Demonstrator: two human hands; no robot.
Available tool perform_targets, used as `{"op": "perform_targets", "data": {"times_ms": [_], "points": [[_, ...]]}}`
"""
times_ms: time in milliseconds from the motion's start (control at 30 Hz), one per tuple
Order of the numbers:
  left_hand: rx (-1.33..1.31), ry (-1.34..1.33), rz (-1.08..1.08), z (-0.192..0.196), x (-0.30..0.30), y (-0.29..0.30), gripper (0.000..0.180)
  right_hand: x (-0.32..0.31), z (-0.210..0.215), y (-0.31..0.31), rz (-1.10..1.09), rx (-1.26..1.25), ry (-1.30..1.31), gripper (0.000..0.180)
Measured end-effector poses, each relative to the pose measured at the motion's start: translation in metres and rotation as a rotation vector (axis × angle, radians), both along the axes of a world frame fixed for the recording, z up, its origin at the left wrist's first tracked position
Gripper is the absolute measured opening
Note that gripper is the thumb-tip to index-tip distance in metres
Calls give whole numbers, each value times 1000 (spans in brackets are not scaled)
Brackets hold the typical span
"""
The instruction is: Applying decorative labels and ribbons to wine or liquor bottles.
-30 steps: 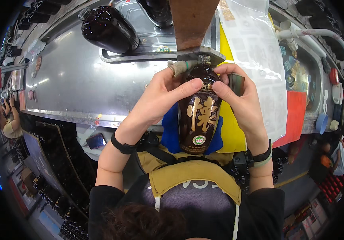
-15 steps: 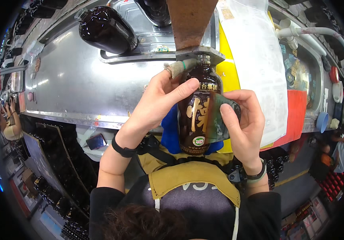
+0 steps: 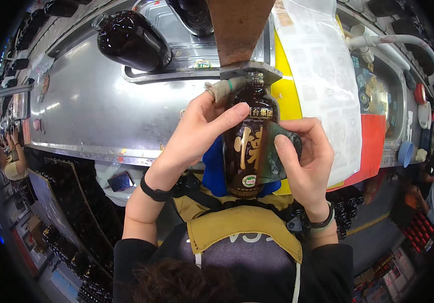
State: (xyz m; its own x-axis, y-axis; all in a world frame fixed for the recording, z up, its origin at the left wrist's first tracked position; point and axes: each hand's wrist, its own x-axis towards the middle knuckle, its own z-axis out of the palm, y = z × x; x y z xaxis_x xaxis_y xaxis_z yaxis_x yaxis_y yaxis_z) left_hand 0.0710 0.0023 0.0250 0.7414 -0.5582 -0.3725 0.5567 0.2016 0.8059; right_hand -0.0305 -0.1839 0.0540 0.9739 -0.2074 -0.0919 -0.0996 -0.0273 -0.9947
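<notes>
A dark brown glass bottle [image 3: 237, 174] with gold lettering lies in front of me, its neck toward a dark metal plate [image 3: 270, 73] and its base toward my body. My left hand [image 3: 197, 123] grips the bottle's shoulder from the left, thumb across the front. One of its fingers wears a knitted finger sleeve [image 3: 222, 90]. Between the thumb and fingers of my right hand [image 3: 310, 156] is a translucent green flat scraper [image 3: 272, 164], its edge against the bottle's lettered front. Blue padding [image 3: 213, 171] shows beneath the bottle.
A brown upright post [image 3: 239, 30] stands beyond the bottle. Another dark bottle [image 3: 133, 43] rests on a metal tray at the left. White sheets [image 3: 323, 91] lie over yellow and red ones at the right, near a sink with a white pipe [image 3: 393, 40]. A phone [image 3: 121, 181] lies lower left.
My hands, the bottle and the scraper hold nearly the same places. The whole view has shifted very slightly, and a person at the far right has moved a little.
</notes>
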Motion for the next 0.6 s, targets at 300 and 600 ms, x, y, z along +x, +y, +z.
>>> {"op": "perform_targets", "data": {"times_ms": [300, 600], "points": [[10, -9, 12, 1, 0, -2, 54, 0, 0, -2, 14, -3, 2, 21], [135, -102, -44, 13, 4, -11, 57, 21, 2, -22, -79, 40, -71, 23]]}}
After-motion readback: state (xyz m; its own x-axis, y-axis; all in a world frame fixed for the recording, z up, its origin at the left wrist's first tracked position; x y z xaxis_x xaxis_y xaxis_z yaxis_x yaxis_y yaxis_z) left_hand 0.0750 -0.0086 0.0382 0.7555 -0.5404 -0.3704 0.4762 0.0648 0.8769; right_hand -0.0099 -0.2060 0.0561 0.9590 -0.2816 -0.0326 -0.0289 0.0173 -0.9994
